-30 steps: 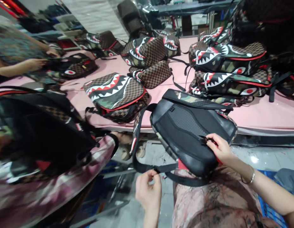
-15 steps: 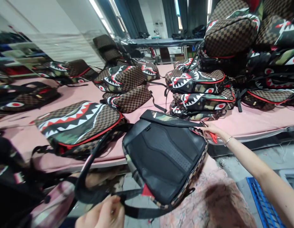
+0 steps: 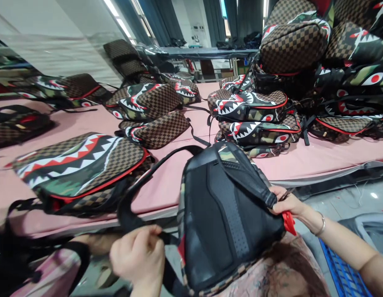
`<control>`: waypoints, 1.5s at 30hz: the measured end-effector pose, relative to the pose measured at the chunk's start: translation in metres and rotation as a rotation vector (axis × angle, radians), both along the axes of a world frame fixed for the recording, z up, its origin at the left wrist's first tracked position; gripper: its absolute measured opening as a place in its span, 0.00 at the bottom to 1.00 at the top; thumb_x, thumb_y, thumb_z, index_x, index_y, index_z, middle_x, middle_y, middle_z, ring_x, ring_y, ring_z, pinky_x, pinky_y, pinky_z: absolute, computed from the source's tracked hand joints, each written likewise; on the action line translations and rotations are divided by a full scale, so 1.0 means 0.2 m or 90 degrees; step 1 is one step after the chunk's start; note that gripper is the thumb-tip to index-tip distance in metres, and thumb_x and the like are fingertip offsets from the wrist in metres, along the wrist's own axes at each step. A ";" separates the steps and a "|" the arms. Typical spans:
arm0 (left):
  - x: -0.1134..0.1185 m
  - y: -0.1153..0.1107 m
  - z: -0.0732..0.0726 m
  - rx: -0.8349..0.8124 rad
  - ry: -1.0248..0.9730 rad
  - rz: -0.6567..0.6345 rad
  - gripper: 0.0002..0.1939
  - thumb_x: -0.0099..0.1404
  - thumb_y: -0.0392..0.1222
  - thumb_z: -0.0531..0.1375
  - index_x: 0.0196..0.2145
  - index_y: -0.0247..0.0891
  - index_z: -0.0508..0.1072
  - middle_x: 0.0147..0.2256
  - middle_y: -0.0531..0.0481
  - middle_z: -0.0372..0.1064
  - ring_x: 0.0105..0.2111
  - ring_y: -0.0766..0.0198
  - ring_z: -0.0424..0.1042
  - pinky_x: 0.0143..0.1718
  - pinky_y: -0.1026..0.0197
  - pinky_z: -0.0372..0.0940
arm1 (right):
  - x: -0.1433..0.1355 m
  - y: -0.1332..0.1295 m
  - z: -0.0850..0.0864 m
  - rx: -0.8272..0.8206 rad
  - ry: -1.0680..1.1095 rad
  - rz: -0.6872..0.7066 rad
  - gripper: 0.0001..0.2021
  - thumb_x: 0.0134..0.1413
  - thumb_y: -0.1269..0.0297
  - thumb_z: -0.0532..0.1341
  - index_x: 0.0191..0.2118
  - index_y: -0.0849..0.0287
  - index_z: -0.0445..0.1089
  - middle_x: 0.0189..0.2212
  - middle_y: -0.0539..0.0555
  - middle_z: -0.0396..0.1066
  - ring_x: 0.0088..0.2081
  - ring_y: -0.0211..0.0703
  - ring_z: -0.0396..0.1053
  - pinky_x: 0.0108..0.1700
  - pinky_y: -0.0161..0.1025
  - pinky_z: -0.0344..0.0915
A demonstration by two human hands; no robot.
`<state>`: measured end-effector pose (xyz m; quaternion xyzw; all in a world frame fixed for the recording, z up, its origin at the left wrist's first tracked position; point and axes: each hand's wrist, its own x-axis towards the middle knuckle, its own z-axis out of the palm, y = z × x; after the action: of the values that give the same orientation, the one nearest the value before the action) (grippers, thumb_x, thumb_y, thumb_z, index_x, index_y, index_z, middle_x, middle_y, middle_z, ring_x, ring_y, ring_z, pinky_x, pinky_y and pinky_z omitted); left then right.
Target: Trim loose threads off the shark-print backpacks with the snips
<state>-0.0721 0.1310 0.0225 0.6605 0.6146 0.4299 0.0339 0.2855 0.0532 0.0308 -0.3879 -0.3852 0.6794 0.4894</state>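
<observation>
A backpack rests upright against my lap at the table edge, its black padded back facing me. My left hand is closed on the black shoulder strap at the bag's left side. On the right, my right hand pinches the other strap near its buckle, with a red item hanging below the fingers; a thin dark tool pokes out there, too small to name. Left of this bag, a checkered backpack with a shark-mouth print lies on the pink table.
Stacked backpacks stand behind the held bag, with a taller pile at the right. More bags lie further left. A blue crate is on the floor at right. Part of another person shows at lower left.
The backpack has turned more upright and come nearer. My left hand has risen with its strap, and my right hand has moved down and right, pulling the other strap across the bag's back.
</observation>
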 end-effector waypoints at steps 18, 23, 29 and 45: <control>0.72 -0.32 0.17 -0.203 -0.327 -0.380 0.09 0.56 0.40 0.61 0.36 0.42 0.75 0.49 0.46 0.66 0.47 0.58 0.67 0.47 0.57 0.63 | -0.31 -0.14 -0.02 0.032 -0.256 -0.146 0.17 0.35 0.57 0.67 0.34 0.60 0.70 0.20 0.45 0.59 0.21 0.31 0.52 0.25 0.32 0.53; 0.72 -0.35 0.15 -0.174 -0.350 -0.332 0.04 0.57 0.38 0.60 0.27 0.39 0.74 0.44 0.46 0.70 0.44 0.60 0.68 0.48 0.57 0.61 | -0.30 -0.16 0.01 0.058 -0.336 -0.112 0.15 0.41 0.61 0.65 0.38 0.60 0.69 0.19 0.44 0.56 0.22 0.32 0.53 0.26 0.32 0.53; 0.75 -0.38 0.12 -0.278 -0.561 -0.331 0.06 0.58 0.40 0.60 0.25 0.36 0.70 0.47 0.44 0.69 0.45 0.61 0.68 0.45 0.61 0.61 | -0.12 -0.14 0.23 0.276 -0.588 -0.074 0.14 0.55 0.67 0.55 0.48 0.57 0.61 0.32 0.50 0.64 0.33 0.37 0.62 0.35 0.35 0.59; 0.78 -0.37 0.14 -0.292 -0.594 -0.332 0.09 0.57 0.42 0.61 0.23 0.35 0.70 0.44 0.43 0.69 0.43 0.60 0.68 0.43 0.60 0.61 | -0.09 0.11 0.56 0.625 -1.033 0.266 0.03 0.54 0.69 0.58 0.35 0.61 0.68 0.30 0.54 0.64 0.35 0.44 0.60 0.34 0.38 0.56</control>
<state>0.0842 0.0567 0.0501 0.5066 0.4294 0.5087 0.5478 0.2674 0.0743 0.1422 -0.4151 -0.9073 0.0419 0.0519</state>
